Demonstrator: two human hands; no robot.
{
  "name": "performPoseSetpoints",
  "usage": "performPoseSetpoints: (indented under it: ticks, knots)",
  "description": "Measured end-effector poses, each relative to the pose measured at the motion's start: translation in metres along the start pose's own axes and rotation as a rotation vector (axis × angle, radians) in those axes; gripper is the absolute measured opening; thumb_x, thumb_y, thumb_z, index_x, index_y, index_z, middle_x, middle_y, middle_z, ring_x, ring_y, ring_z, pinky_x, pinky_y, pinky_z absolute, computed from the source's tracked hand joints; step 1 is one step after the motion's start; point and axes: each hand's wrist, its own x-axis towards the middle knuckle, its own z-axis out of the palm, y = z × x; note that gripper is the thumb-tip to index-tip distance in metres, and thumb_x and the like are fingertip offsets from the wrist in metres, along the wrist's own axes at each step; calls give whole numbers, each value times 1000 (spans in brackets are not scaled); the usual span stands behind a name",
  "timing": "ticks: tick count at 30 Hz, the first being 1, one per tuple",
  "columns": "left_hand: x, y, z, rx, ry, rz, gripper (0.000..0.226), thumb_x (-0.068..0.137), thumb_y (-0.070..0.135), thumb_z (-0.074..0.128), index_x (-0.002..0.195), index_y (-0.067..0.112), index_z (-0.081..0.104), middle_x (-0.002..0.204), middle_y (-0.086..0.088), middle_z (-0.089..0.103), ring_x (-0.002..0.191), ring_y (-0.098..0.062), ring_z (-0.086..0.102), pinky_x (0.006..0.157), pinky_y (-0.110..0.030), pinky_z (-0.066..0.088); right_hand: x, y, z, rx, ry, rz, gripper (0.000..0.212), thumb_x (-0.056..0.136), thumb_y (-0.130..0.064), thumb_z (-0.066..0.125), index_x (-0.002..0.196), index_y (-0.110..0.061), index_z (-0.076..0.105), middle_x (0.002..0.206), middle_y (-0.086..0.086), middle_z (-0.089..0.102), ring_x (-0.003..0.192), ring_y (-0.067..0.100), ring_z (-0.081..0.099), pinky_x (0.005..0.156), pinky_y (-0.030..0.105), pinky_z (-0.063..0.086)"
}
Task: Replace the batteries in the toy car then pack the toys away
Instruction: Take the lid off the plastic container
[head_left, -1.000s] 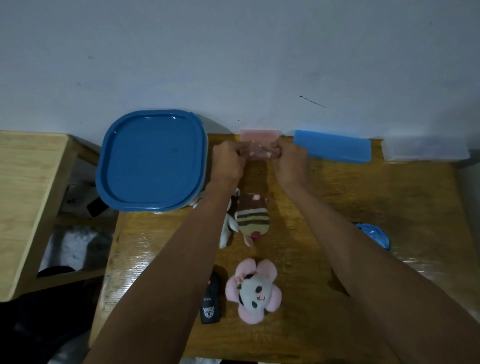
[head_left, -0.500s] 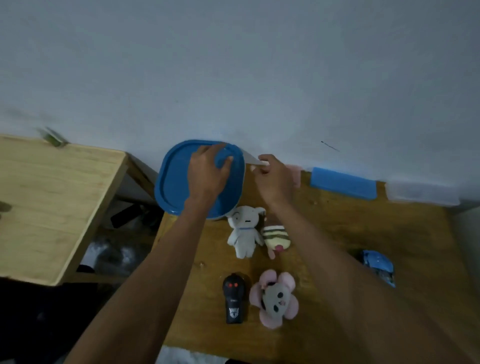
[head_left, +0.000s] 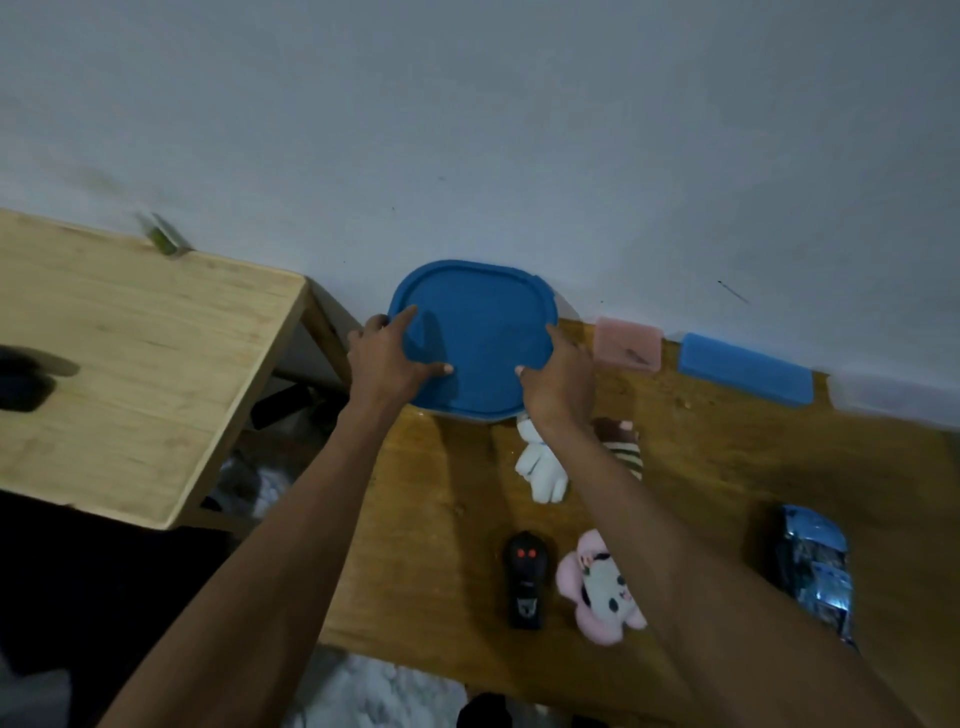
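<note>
A brown wooden table (head_left: 727, 467) stands against a plain pale wall (head_left: 519, 130), its top glossy and dimly lit. At the table's far left corner sits a container closed by a big blue lid (head_left: 475, 338), rounded at the corners. The left hand (head_left: 387, 358) grips the lid's left edge, forefinger stretched along the rim, thumb pressed flat on top and the other fingers curled over the side. The right hand (head_left: 558, 376) holds the lid's right edge the same way, thumb on top, fingers wrapped round the rim.

Along the far edge, by the wall, lie a small pink box (head_left: 626, 343), a long blue lid (head_left: 745, 369) and, at the far right corner, a clear plastic box (head_left: 893, 395), blurred. Just in front of the container, partly hidden by the right forearm, lie a white plush toy (head_left: 540, 470) and a striped plush toy (head_left: 626, 452). Nearer the front edge a black remote control (head_left: 525, 579) with two red buttons lies beside a pink flower plush (head_left: 602, 592). The blue toy car (head_left: 815, 566) rests near the right edge, well apart from both hands.

To the left, separated by a gap, stands a lighter wooden table (head_left: 140, 364) with a dark blurred object (head_left: 23, 382) on its left edge.
</note>
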Motion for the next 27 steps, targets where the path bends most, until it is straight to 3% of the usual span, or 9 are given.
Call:
performPoseSetpoints:
  ticks: [6, 9, 12, 21, 27]
  knots:
    - [-6, 2, -1, -103, 47, -14, 84, 67, 52, 89, 140, 26, 56, 142, -14, 43, 132, -38, 37, 107, -57, 44, 0, 3, -3, 49, -15, 15, 71, 87, -22, 76, 149, -26, 43, 132, 6, 49, 119, 25, 54, 87, 30, 50]
    - [-5, 3, -2, -113, 51, 12, 83, 68, 52, 89, 140, 27, 57, 143, -14, 39, 133, -37, 35, 109, -55, 43, 2, 1, -9, 109, -35, 2, 81, 86, -20, 77, 154, -28, 35, 134, 9, 42, 123, 27, 49, 99, 33, 47]
    - [-7, 5, -5, -141, 67, 41, 90, 67, 56, 87, 145, 25, 54, 145, -12, 35, 134, -34, 32, 111, -50, 42, 2, -2, -18, 165, -36, -8, 91, 80, -35, 82, 155, -30, 31, 134, 7, 38, 124, 25, 48, 103, 36, 47]
    - [-65, 2, -38, -132, 48, 88, 117, 58, 75, 76, 152, 14, 44, 145, -11, 29, 135, -33, 27, 113, -49, 39, -48, -12, -40, 119, 17, -117, 97, 75, -43, 84, 154, -33, 27, 129, 5, 36, 114, 24, 53, 87, 33, 53]
    - [-150, -30, -50, -100, 76, 78, 117, 57, 73, 74, 153, 14, 43, 146, -12, 29, 134, -34, 26, 113, -49, 35, -133, -2, -37, 117, -31, -152, 97, 80, -39, 81, 156, -31, 21, 129, 4, 35, 110, 23, 52, 83, 35, 55]
